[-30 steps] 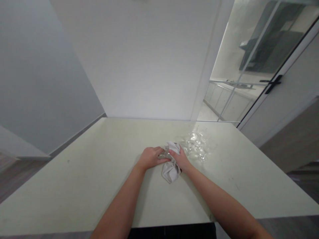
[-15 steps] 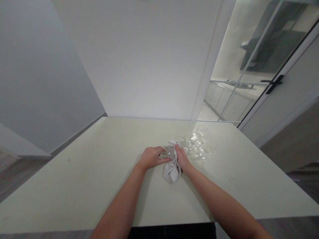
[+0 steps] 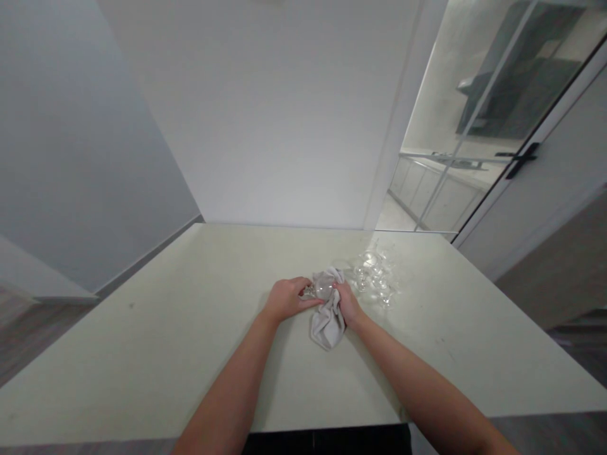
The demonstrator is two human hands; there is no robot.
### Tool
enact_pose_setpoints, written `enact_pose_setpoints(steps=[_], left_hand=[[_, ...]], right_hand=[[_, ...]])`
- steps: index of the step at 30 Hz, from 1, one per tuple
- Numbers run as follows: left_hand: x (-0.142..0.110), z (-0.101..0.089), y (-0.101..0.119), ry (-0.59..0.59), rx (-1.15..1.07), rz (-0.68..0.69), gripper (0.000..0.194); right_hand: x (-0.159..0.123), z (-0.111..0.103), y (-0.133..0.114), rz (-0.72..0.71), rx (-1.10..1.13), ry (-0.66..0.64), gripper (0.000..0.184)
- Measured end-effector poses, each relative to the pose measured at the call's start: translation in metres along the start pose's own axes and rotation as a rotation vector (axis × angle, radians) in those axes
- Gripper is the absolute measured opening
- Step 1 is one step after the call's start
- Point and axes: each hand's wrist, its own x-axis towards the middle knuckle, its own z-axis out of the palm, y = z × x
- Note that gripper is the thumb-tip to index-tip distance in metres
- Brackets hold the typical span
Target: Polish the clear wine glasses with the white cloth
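Note:
My left hand [image 3: 290, 298] grips a small clear glass [image 3: 324, 287] by its left end, fingers curled around what looks like a short stem or base. The rounded bowl points right, against a pale grey cloth [image 3: 328, 325]. My right hand [image 3: 349, 304] is closed on the cloth, its thumb pressing the fabric to the glass near the rim. Part of the cloth hangs toward me and lies on the table. Just right of my right hand stands a cluster of several clear glasses [image 3: 374, 278], their outlines hard to separate.
The pale table [image 3: 156, 354] reaches to a white panel [image 3: 284, 126] at its far edge. A grey wall [image 3: 95, 158] is on the left. On the right is a glazed door with a black handle [image 3: 523, 160].
My right thumb has shifted slightly down along the glass with the cloth, and the cloth's upper folds have moved. My left hand stays in nearly the same place.

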Motion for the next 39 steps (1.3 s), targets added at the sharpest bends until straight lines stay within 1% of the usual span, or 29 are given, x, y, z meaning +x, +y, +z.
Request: enact_pose_setpoints(steps=[8,14,18,23,28,33,39], left_hand=[[0.0017,0.0015,0.0008,0.006,0.015,-0.042,0.058],[0.0025,0.0002,-0.0006,0.036,-0.033,-0.102,0.057],[0.0031,-0.0013,-0.0027,0.06,-0.049,-0.14,0.056],[0.0032,-0.0009,-0.0038,0.052,-0.032,-0.141,0.056],[0.003,0.0004,-0.0027,0.027,-0.032,-0.104,0.055],[0.0032,0.0,-0.001,-0.003,0.008,-0.054,0.057],[0.0035,-0.0024,0.001,-0.018,0.017,-0.072,0.058]], right_hand=[[-0.0019,0.002,-0.0066,-0.066,-0.075,0.087,0.024],[-0.0005,0.0012,-0.0035,-0.039,-0.074,0.104,0.026],[-0.0002,-0.0001,0.001,-0.031,-0.067,0.16,0.026],[-0.0013,0.0014,0.0024,-0.033,-0.03,0.099,0.034],[-0.0044,0.0028,-0.0011,-0.075,-0.048,0.112,0.036],[-0.0054,0.0044,-0.0031,-0.044,-0.026,0.094,0.041],[-0.0055,0.0061,-0.0054,-0.028,-0.033,0.072,0.043]])
